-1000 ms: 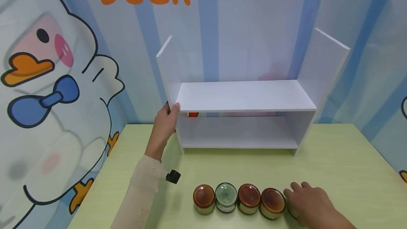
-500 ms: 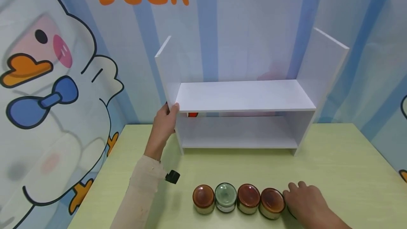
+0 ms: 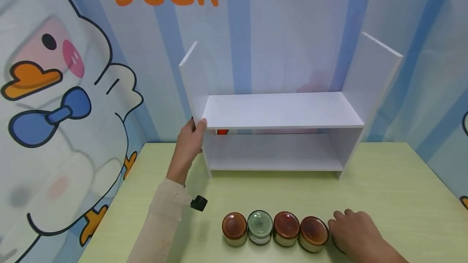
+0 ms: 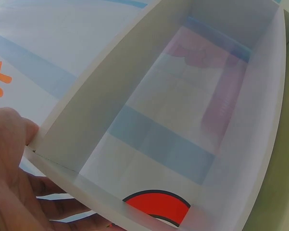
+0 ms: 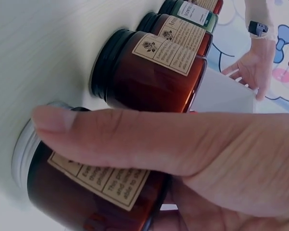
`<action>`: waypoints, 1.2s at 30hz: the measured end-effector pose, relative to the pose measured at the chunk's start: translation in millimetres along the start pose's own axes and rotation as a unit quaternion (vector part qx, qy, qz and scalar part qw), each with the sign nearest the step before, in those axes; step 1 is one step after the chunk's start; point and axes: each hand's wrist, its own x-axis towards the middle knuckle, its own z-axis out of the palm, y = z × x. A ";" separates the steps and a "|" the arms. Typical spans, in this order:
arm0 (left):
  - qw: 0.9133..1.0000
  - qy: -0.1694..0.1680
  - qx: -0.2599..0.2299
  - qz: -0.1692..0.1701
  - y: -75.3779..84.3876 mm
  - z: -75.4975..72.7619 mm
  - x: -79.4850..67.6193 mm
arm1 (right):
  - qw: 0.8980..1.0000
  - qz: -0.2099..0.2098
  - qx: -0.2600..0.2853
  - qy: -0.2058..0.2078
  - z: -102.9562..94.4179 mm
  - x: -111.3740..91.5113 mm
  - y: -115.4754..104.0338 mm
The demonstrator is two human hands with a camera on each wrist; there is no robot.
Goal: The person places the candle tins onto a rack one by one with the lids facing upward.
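Note:
My left hand (image 3: 189, 141) grips the left side panel of a white two-tier shelf (image 3: 274, 111), thumb at the front edge where the upper board meets it. In the left wrist view the fingers reach behind that panel. My right hand (image 3: 354, 232) holds an amber candle jar (image 5: 101, 202) at the right end of a row; in the head view the hand mostly hides it. Its silver lid (image 5: 24, 154) faces the table, so the jar stands upside down. Beside it are amber jars (image 3: 313, 232), (image 5: 149, 72) and a green glass jar (image 3: 260, 224), also bottom up.
A pale green table (image 3: 395, 190) carries everything. Behind it hangs a blue striped backdrop (image 3: 292, 23) with a cartoon duck (image 3: 55, 141) at the left. A small black device (image 3: 199, 203) is attached at the left sleeve (image 3: 164, 210).
My right hand's fingers have drawn in slightly around the jar at the row's end. The left hand, the shelf and the other jars stay in place.

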 end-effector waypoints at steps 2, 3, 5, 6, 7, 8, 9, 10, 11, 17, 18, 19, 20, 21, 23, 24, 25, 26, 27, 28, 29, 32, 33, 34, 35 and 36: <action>1.000 0.001 0.002 -0.001 0.0 0.2 0.4 | 1.000 -0.002 0.005 -0.002 0.6 -1.0 2.4; 1.000 0.003 0.003 -0.003 0.1 0.5 0.6 | 1.000 -0.003 0.009 -0.005 1.1 -1.8 3.9; 1.000 0.006 0.007 -0.005 0.1 0.9 1.1 | 1.000 -0.003 0.018 -0.015 1.5 -2.4 6.4; 1.000 0.007 0.007 -0.006 0.0 0.9 1.3 | 1.000 -0.002 0.024 -0.020 1.9 -2.7 8.0; 1.000 0.008 0.008 -0.007 -0.1 0.9 1.6 | 0.999 -0.001 0.029 -0.027 2.4 -3.2 9.7; 1.000 0.008 0.008 -0.007 -0.1 1.0 1.7 | 0.999 0.001 0.035 -0.032 2.6 -3.6 11.2; 1.000 0.009 0.009 -0.008 -0.3 1.0 1.8 | 0.998 0.002 0.039 -0.038 3.0 -4.1 12.8; 1.000 0.009 0.009 -0.008 -0.3 1.0 1.8 | 0.998 0.003 0.047 -0.041 3.3 -4.5 14.1; 1.000 0.009 0.010 -0.009 -0.4 0.9 1.7 | 0.998 0.005 0.053 -0.042 3.6 -5.2 15.3; 1.000 0.009 0.009 -0.010 0.0 0.9 1.5 | 0.994 0.016 0.095 -0.047 2.8 -9.9 20.4; 1.000 0.008 0.007 -0.009 0.0 0.9 1.5 | 0.993 0.018 0.101 -0.052 2.5 -10.8 21.2; 1.000 0.008 0.006 -0.009 0.0 0.9 1.5 | 0.993 0.021 0.107 -0.055 2.4 -11.7 22.0; 1.000 0.007 0.006 -0.008 -0.1 0.8 1.5 | 0.992 0.024 0.111 -0.058 2.0 -12.2 22.5; 1.000 0.006 0.005 -0.007 -0.2 0.7 1.4 | 0.991 0.025 0.115 -0.060 1.8 -13.1 23.1; 1.000 0.004 0.003 -0.004 -0.6 0.2 1.2 | 0.990 0.030 0.121 -0.060 1.5 -14.3 23.7; 1.000 0.003 0.003 -0.003 -1.0 -0.1 1.2 | 0.990 0.031 0.122 -0.058 1.6 -15.1 24.0; 1.000 0.002 0.003 -0.001 -1.2 -0.4 1.1 | 0.990 0.031 0.123 -0.053 2.0 -15.9 24.3; 1.000 0.002 0.003 0.000 -1.4 -0.6 1.0 | 0.990 0.035 0.124 -0.050 1.9 -16.6 24.2; 1.000 0.001 0.003 0.001 -1.6 -0.9 1.0 | 0.990 0.036 0.125 -0.047 2.5 -17.2 24.5; 1.000 0.001 0.003 0.002 -1.6 -0.9 0.9 | 0.990 0.037 0.127 -0.044 3.0 -18.0 24.7; 1.000 0.001 0.003 0.002 -1.7 -0.9 1.0 | 0.990 0.037 0.128 -0.042 3.7 -18.5 25.0; 1.000 0.000 0.000 0.000 -1.1 -0.4 0.6 | 0.989 0.044 0.134 -0.043 5.2 -19.4 26.0; 1.000 0.000 -0.001 -0.001 -0.9 -0.1 0.7 | 0.989 0.042 0.136 -0.042 6.2 -19.7 26.8; 1.000 0.000 -0.003 -0.002 -0.9 0.1 0.8 | 0.988 0.046 0.138 -0.043 6.4 -19.8 27.2; 1.000 0.000 -0.003 -0.002 -0.9 0.3 0.9 | 0.988 0.050 0.141 -0.045 6.8 -19.7 27.5; 1.000 0.000 -0.003 -0.003 -0.8 0.4 1.1 | 0.987 0.051 0.142 -0.044 7.3 -19.8 28.1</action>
